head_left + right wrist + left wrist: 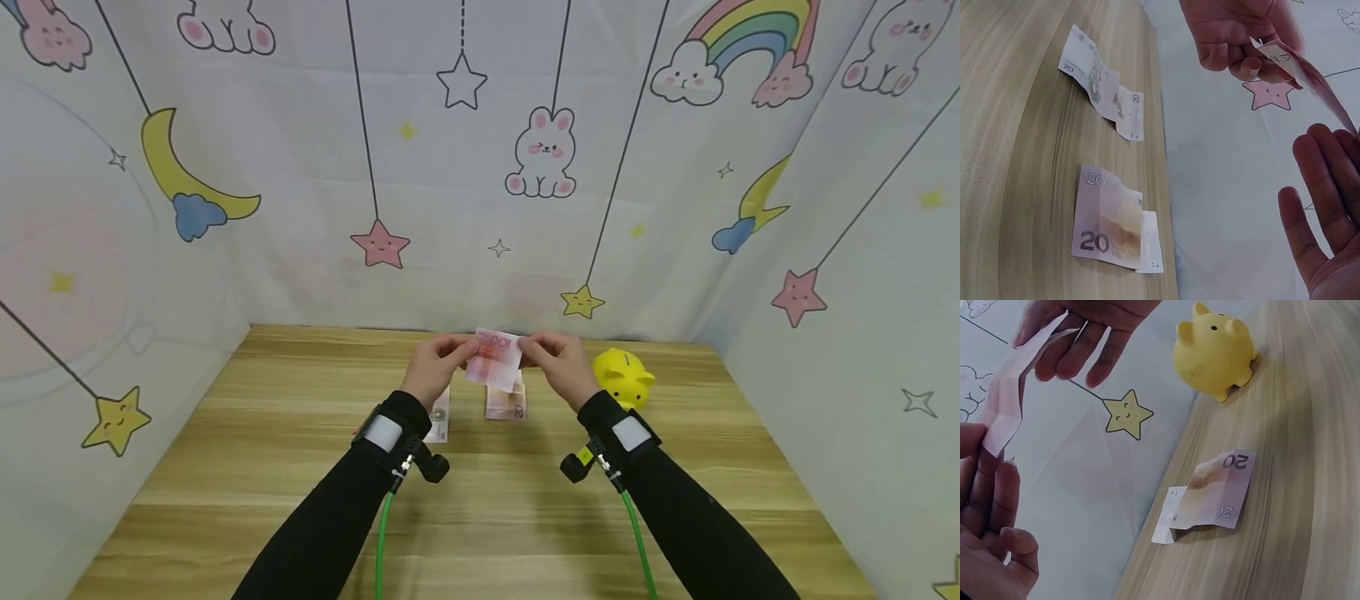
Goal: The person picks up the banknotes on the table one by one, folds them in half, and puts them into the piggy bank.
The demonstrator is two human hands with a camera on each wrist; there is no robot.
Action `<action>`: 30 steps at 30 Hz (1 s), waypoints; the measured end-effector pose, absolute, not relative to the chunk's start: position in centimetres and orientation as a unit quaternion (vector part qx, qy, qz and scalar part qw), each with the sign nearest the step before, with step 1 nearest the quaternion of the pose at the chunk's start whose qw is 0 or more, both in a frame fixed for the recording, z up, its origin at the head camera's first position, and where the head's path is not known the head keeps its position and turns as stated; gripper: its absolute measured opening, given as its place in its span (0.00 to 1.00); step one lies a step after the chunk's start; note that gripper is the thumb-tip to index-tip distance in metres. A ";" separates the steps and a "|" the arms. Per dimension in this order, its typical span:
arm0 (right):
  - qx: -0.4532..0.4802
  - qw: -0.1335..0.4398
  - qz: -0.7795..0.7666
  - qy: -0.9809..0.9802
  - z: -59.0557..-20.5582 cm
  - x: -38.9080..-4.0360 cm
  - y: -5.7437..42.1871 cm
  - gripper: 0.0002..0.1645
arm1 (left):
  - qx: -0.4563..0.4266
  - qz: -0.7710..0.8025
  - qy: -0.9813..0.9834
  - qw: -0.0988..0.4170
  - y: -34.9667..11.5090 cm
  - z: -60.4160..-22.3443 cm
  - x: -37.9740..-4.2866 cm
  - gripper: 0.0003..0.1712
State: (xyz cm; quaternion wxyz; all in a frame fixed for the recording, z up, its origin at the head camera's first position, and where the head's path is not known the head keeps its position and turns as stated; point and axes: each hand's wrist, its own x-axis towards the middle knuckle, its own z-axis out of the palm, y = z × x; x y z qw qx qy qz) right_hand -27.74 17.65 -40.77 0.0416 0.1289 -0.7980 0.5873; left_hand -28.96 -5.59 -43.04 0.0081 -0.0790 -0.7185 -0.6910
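We face a pale curtain (300, 167) printed with stars, moons and rabbits, which rises along the bench's far edge and both its sides and bounds the reach there. Below it we see the wooden bench (495, 517), broad stretches of wood lying between the forearms and out toward the slanting side edges. Two black sleeves (318, 521) cross it from the front, each with a wrist strap and a green cable (383, 533) trailing down. Our left hand (435, 362) and right hand (562, 362) are raised near the far edge, a little apart, each pinching one end of a pink note (495, 360) marked 100, which is creased and hangs above the wood. Near the far edge, just beyond the right wrist, we have a yellow pig (623, 377) on its feet; the wrist partly covers it from the head, and we cannot tell what is inside. Beneath the pink note lies a 20 note (507, 407), its folds lifted, with a whitish paper (1152, 244) poking out from under its far end. To its left we find two overlapping notes (1094, 78), partly hidden by the left wrist in the head view.
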 end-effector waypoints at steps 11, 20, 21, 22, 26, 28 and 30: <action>0.103 0.031 0.587 -0.802 -40.8 -27.6 17.2 0.20 | -0.068 -0.696 -0.715 0.019 -5.6 -42.9 -28.9 0.13; 0.112 0.028 0.595 -0.795 -40.7 -27.7 16.9 0.21 | -0.052 -0.642 -0.760 0.083 -5.3 -42.3 -28.5 0.13; 0.114 0.027 0.595 -0.795 -40.6 -27.7 16.9 0.20 | -0.051 -0.635 -0.765 0.092 -5.2 -42.3 -28.5 0.13; 0.115 0.025 0.594 -0.796 -40.6 -27.7 16.9 0.19 | -0.053 -0.628 -0.770 0.100 -5.2 -42.3 -28.5 0.13; 0.114 0.030 0.587 -0.801 -40.6 -27.6 16.7 0.14 | -0.064 -0.612 -0.778 0.122 -5.2 -42.3 -28.6 0.13; 0.117 0.038 0.584 -0.802 -40.6 -27.6 16.7 0.13 | -0.071 -0.613 -0.777 0.123 -5.2 -42.3 -28.6 0.13; 0.120 0.049 0.581 -0.803 -40.8 -27.6 16.8 0.13 | -0.079 -0.618 -0.773 0.117 -5.3 -42.4 -28.6 0.12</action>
